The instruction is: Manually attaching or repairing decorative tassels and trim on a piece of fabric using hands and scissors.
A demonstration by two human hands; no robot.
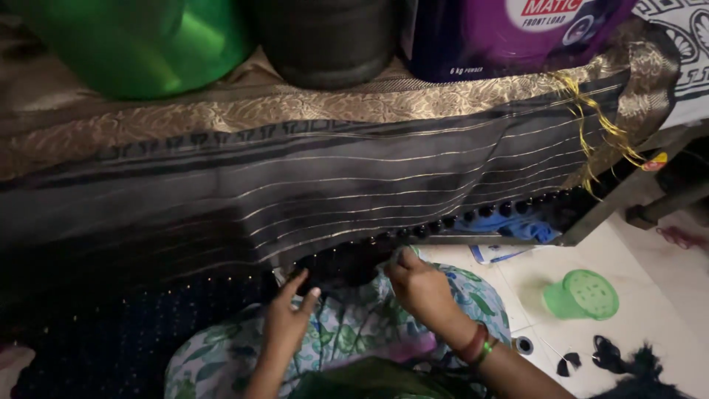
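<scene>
- Two bare hands work at the lower edge of a dark cloth (295, 185) with thin gold stripes.
- The cloth hangs down over the front edge of a table (628, 188), and its long edge runs from low on the left up to the right.
- A row of small black tassels (473, 216) sits along that edge.
- The left hand (289, 318) is just under the edge. Its thumb and first finger are pinched close on the edge, and something small and shiny shows there, but I cannot tell what it is.
- The right hand (419, 287) is just beside it, a bit higher. Its fingers are curled and hold the cloth edge.
- Both hands touch the edge, with a short bit of cloth between them.
- The right wrist wears red and green bangles (478, 344).
- On the table top stand a green tub (148, 44), a dark pot (325, 41) and a purple bag (502, 37).
- On the pale floor at the right lies a small green cup (582, 295), with bits of black thread (609, 355) near it.
</scene>
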